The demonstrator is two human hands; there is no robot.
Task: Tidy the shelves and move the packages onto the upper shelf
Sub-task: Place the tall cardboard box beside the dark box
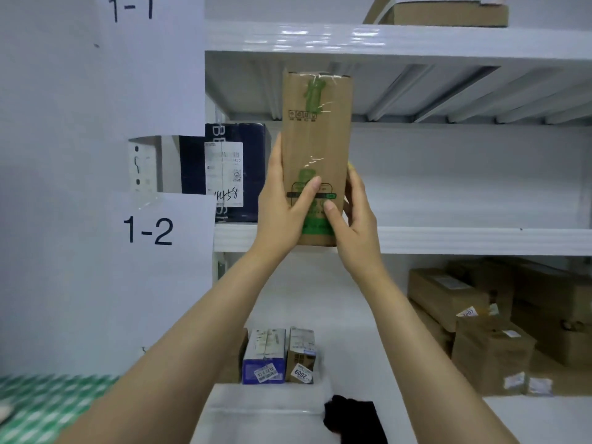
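A tall brown cardboard package (315, 136) with green print stands upright at the front edge of the middle shelf (464, 240), the one marked 1-2. My left hand (283, 203) grips its lower left side with the thumb across the front. My right hand (350, 213) grips its lower right side. A dark blue box (253, 136) with a white label stands on the same shelf, just left of the package. On the lower shelf stand a blue-and-white box (264, 355) and a small brown box (301, 354) labelled 2009.
Several brown cartons (490, 328) are stacked at the right of the lower shelf. Another carton (448, 11) sits on the top shelf. A white side panel (96, 155) marked 1-1 and 1-2 walls the left. A black object (352, 418) lies at the bottom.
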